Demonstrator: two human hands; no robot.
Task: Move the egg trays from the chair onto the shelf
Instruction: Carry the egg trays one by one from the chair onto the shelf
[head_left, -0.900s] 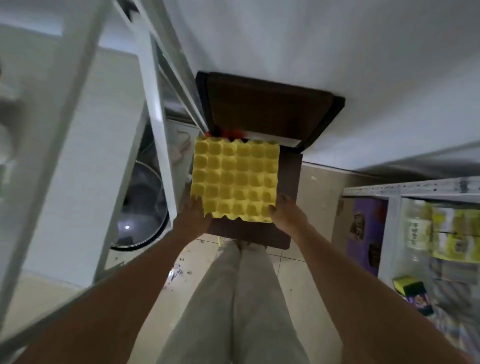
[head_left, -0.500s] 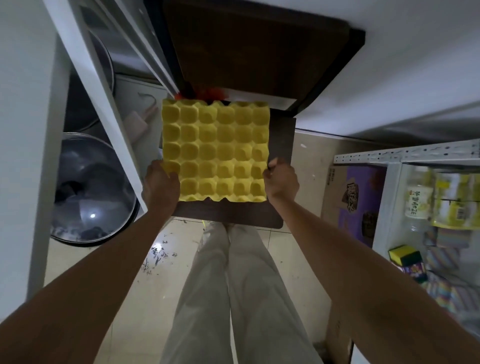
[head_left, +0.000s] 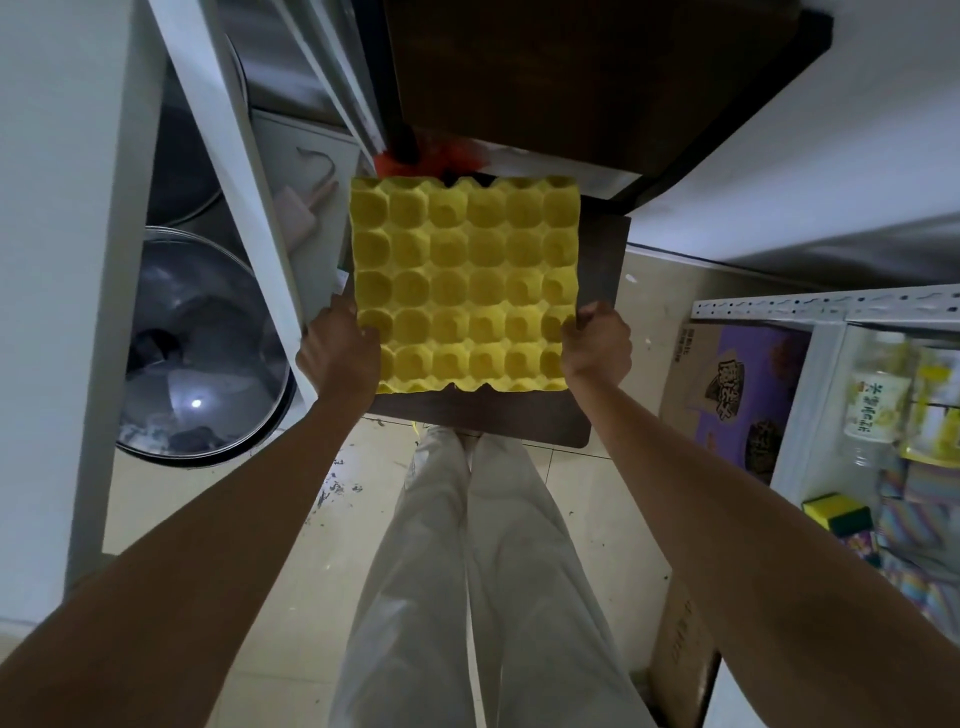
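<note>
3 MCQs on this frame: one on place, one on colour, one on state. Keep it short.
1. Where is the moulded pulp egg tray?
A. on the floor
B. over the dark brown wooden chair
C. on the white metal shelf

2. What colour is the tray?
A. yellow
B. grey
C. blue

3. How is the tray held?
A. by one hand
B. by no hand
C. by both hands

B: the chair seat shows beneath it.
A: its cups are yellow.
C: left hand and right hand grip opposite edges.
</note>
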